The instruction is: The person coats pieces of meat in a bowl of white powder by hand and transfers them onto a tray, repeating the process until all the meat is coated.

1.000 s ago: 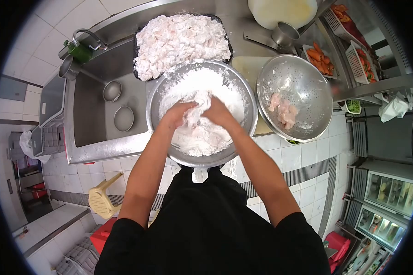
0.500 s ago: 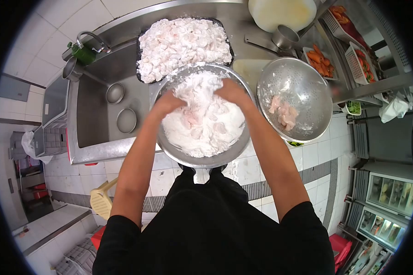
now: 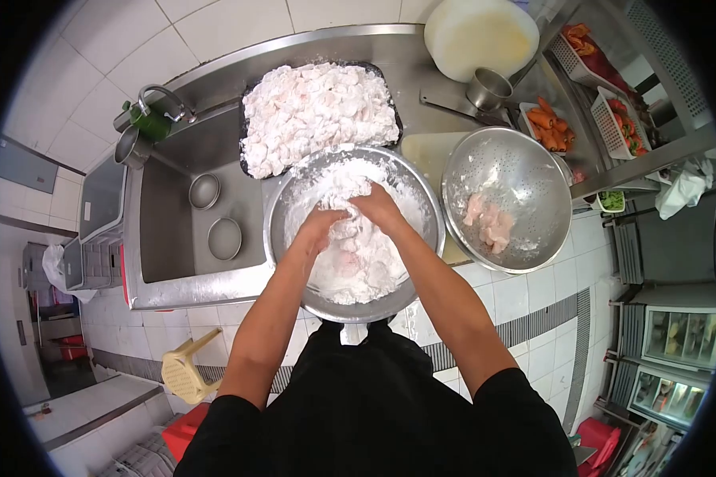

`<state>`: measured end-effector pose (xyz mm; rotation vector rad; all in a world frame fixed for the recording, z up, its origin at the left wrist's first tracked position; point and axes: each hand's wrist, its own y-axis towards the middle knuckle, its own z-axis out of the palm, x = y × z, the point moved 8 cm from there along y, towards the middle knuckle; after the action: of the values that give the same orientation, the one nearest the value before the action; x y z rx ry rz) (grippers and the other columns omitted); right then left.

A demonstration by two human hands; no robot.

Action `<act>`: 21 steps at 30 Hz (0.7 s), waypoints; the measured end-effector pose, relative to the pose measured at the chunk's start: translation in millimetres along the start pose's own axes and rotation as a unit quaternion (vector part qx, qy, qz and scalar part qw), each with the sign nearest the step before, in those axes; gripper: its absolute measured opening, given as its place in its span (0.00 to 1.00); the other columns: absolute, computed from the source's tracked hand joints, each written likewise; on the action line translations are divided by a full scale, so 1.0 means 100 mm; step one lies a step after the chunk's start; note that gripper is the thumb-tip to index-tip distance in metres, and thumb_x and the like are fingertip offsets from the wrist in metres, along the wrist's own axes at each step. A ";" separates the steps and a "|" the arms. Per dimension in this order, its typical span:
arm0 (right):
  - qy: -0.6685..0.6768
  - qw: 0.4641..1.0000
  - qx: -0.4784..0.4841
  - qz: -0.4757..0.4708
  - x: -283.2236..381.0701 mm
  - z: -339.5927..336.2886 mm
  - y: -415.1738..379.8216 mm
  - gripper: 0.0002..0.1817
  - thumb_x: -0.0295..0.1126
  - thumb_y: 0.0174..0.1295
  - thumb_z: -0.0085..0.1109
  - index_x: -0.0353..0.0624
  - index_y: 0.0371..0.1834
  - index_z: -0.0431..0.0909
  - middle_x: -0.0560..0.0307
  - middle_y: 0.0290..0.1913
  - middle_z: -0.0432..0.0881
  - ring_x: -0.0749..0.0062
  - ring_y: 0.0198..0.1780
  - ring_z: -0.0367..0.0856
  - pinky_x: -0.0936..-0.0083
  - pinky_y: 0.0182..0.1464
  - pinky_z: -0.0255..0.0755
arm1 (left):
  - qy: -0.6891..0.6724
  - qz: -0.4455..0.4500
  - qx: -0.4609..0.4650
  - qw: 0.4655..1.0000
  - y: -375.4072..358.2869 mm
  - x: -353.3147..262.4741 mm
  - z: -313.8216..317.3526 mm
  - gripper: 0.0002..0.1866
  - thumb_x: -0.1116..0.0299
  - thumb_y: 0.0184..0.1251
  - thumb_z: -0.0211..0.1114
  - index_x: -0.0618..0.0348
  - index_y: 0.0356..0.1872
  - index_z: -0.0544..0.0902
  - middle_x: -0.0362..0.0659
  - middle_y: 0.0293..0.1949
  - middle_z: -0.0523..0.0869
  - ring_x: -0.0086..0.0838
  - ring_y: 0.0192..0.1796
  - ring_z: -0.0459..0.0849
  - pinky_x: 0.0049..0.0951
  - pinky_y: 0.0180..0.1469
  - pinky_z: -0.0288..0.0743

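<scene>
A large metal bowl (image 3: 292, 295) holds white flour (image 3: 386, 266) with floured pieces of meat in it. Both hands are inside the bowl, close together near its middle. My left hand (image 3: 324, 226) is on the left of a floured clump, and my right hand (image 3: 374, 205) is on its right; flour hides the fingertips of both. Behind the bowl, a black tray (image 3: 244, 163) is heaped with flour-coated pieces (image 3: 318, 115). To the right, a perforated metal colander (image 3: 533, 179) contains a few pale raw meat pieces (image 3: 492, 224).
At left is a sink (image 3: 167, 246) with two small round metal bowls (image 3: 224, 238) and a faucet (image 3: 167, 91). A white round board (image 3: 481, 36), a metal pot (image 3: 489, 89) and a basket of carrots (image 3: 549, 126) stand at the back right. A beige stool (image 3: 184, 374) is on the floor.
My hands have moved inward from the sides of the bowl and are now closer together around a floured clump. The view has shifted, so the counter items appear lower.
</scene>
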<state>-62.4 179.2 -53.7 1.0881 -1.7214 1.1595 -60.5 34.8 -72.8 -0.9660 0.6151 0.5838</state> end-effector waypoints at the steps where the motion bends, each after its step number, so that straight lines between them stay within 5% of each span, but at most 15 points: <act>1: 0.024 0.999 0.031 0.003 -0.02 0.01 -0.01 0.35 0.40 0.46 0.67 0.33 0.58 0.70 0.39 0.54 0.77 0.55 0.56 0.76 0.70 0.57 0.69 | 0.010 -0.002 0.002 1.000 -0.01 0.02 0.02 0.31 0.82 0.50 0.65 0.63 0.59 0.69 0.49 0.51 0.78 0.36 0.52 0.78 0.37 0.48 0.79; 8: 0.072 0.997 0.030 0.025 0.35 -0.14 -0.09 0.29 0.27 0.53 0.62 0.29 0.59 0.67 0.45 0.54 0.76 0.64 0.52 0.76 0.73 0.54 0.69 | 0.096 0.045 -0.043 0.993 -0.09 -0.35 0.15 0.33 0.81 0.48 0.68 0.62 0.60 0.68 0.47 0.50 0.79 0.35 0.51 0.78 0.32 0.52 0.73; 10: 0.085 0.996 0.012 0.010 0.51 -0.22 0.10 0.36 0.36 0.48 0.66 0.29 0.59 0.66 0.39 0.52 0.77 0.57 0.54 0.76 0.70 0.55 0.70 | 0.085 0.072 -0.030 0.993 -0.21 -0.76 0.31 0.26 0.82 0.51 0.65 0.64 0.56 0.73 0.48 0.46 0.81 0.34 0.47 0.81 0.33 0.46 0.79; 14: 0.256 0.962 0.074 -0.054 1.08 -0.26 0.75 0.32 0.33 0.51 0.65 0.29 0.58 0.66 0.42 0.50 0.78 0.61 0.49 0.78 0.67 0.51 0.72 | 0.128 0.146 -0.001 0.981 -0.10 -1.76 0.59 0.24 0.82 0.53 0.63 0.68 0.55 0.72 0.50 0.45 0.82 0.35 0.47 0.82 0.33 0.46 0.80; 18: 0.248 0.965 0.062 -0.056 1.61 -0.32 1.56 0.30 0.34 0.53 0.64 0.33 0.59 0.67 0.47 0.52 0.77 0.62 0.54 0.75 0.67 0.53 0.69 | 0.276 0.173 0.010 0.945 0.25 -2.62 0.79 0.27 0.77 0.51 0.69 0.66 0.55 0.72 0.47 0.48 0.81 0.30 0.52 0.77 0.31 0.54 0.71; 19: 0.242 0.966 0.068 -0.065 1.72 -0.33 1.75 0.31 0.35 0.54 0.64 0.35 0.60 0.66 0.48 0.54 0.76 0.62 0.56 0.73 0.65 0.55 0.67 | 0.286 0.201 0.077 0.934 0.57 -2.76 0.75 0.27 0.76 0.50 0.69 0.66 0.55 0.72 0.46 0.49 0.80 0.29 0.51 0.78 0.30 0.53 0.71; 21: 0.204 0.975 0.070 -0.054 1.93 -0.37 1.90 0.31 0.41 0.56 0.61 0.39 0.62 0.66 0.48 0.62 0.69 0.59 0.63 0.65 0.54 0.61 0.60 | 0.350 0.242 0.069 0.902 0.72 -3.00 0.80 0.27 0.75 0.50 0.68 0.65 0.55 0.73 0.46 0.50 0.80 0.30 0.51 0.78 0.30 0.54 0.70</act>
<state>-298.3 212.4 79.3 0.9323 -1.2651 1.3434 -299.8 84.0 132.2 -0.8789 1.5532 0.6098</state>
